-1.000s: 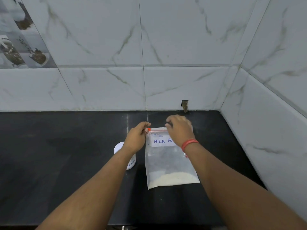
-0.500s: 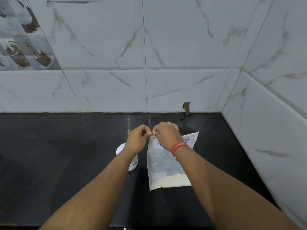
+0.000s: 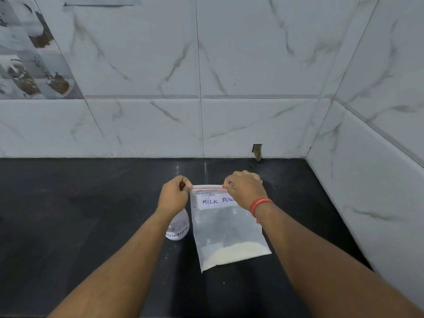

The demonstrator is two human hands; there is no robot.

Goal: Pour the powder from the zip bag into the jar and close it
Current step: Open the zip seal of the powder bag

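Observation:
A clear zip bag (image 3: 227,230) labelled "MILK POW..." lies on the black counter (image 3: 68,214), with white powder gathered at its near end. An orange zip strip runs along its far edge. My left hand (image 3: 175,195) pinches the bag's far left corner. My right hand (image 3: 245,189), with a red band at the wrist, pinches the orange slider partway along the strip. A small clear jar (image 3: 177,228) with a "POWDER" label stands left of the bag, half hidden under my left wrist.
White marble-look tiled walls (image 3: 252,76) close the counter at the back and the right, forming a corner. A small notch in the back wall sits just beyond the bag. A few powder specks lie on the counter near the bag.
My right hand has slid from the bag's left corner toward the right along the orange zip strip. My left hand stays on the left corner. The label shows again.

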